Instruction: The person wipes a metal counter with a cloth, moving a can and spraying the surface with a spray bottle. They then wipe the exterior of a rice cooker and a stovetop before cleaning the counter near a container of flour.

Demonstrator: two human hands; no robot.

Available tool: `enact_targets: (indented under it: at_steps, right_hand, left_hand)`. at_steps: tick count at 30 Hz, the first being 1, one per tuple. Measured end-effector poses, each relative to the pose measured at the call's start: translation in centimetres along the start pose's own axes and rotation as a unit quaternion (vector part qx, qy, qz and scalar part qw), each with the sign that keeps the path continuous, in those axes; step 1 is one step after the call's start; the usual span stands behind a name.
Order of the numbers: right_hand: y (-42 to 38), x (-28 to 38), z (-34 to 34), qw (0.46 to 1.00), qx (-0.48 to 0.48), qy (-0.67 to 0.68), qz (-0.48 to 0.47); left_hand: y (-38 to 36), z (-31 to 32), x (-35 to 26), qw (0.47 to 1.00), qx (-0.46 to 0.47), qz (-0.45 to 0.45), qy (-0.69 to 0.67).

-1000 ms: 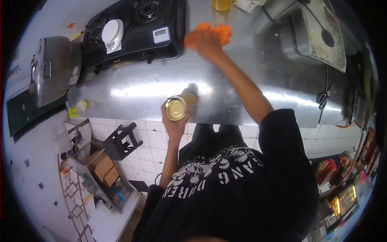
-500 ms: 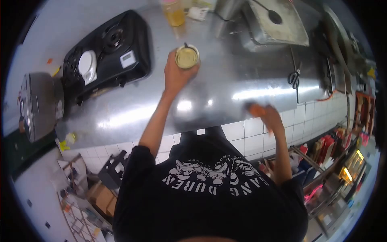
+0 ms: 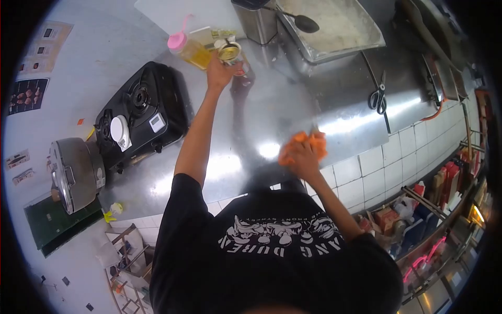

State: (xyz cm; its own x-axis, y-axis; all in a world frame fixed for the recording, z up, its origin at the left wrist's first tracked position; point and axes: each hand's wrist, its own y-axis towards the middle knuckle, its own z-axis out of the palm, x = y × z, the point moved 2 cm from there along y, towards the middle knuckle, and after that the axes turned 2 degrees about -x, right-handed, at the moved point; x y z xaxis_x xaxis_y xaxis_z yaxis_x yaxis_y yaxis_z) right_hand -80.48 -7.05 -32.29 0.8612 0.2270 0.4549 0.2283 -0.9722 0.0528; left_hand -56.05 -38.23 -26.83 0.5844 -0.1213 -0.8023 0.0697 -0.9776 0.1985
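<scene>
My left hand [image 3: 219, 74] is wrapped round a tin can [image 3: 230, 53], gripping it upright near the back of the steel counter [image 3: 209, 149]. A dark thin piece shows at the can's rim; I cannot make out what it is. Close beside that hand is a jar with a pink lid [image 3: 178, 41] and yellow contents. My right hand [image 3: 303, 161] presses an orange cloth [image 3: 317, 142] on the counter's front edge, its fingers bunched over the fabric.
A black gas stove [image 3: 144, 110] with a small white scale [image 3: 120, 131] stands to the left, a large metal pot [image 3: 76, 175] beyond it. Scissors [image 3: 380, 94] lie on the right. At the back are a metal tray [image 3: 361, 26], a black ladle [image 3: 306, 24] and a steel container [image 3: 259, 23].
My left hand has carried the can back toward the pink-lidded jar. My right hand, with the orange cloth, has come left from off the front edge onto the counter. The view has shifted.
</scene>
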Motion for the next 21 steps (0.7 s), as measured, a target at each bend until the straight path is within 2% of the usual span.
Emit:
enact_targets:
  at_steps: [2,6,7,8,10,11,15,17,21]
  right_hand:
    - [-0.9,-0.4,-0.5,1.000,0.003,0.026,0.011]
    - [0.1,-0.7,-0.2,0.999,0.016,0.017,0.028]
    - [0.1,-0.7,0.0,0.999,0.028,0.015,0.042]
    - [-0.1,-0.3,0.0,0.998,0.031,0.017,0.043]
    - [0.2,0.0,-0.6,0.998,0.011,0.020,0.055]
    - [0.4,0.0,-0.5,0.998,0.008,0.017,0.055]
    - [0.4,-0.2,-0.2,0.998,0.029,-0.001,0.053]
    - [0.5,-0.3,-0.1,0.999,0.026,0.007,0.040]
    - [0.8,-0.1,-0.6,1.000,0.007,-0.005,0.023]
  left_hand:
    - [0.9,1.7,-2.2,0.993,0.089,-0.065,0.043]
    - [4.2,4.7,-3.0,1.000,-0.010,0.008,-0.009]
    - [4.9,5.0,-2.6,0.999,-0.032,-0.034,-0.004]
    - [5.1,5.2,-1.6,0.999,-0.031,-0.037,-0.003]
    - [6.2,5.6,0.2,0.993,-0.097,-0.038,0.052]
    - [5.8,5.5,0.0,0.992,-0.090,-0.066,0.062]
    - [5.0,6.2,-0.4,0.988,-0.127,-0.079,0.039]
    - [4.9,7.4,0.2,0.978,-0.204,-0.041,0.021]
    - [1.8,5.4,-6.3,0.971,-0.233,0.001,0.041]
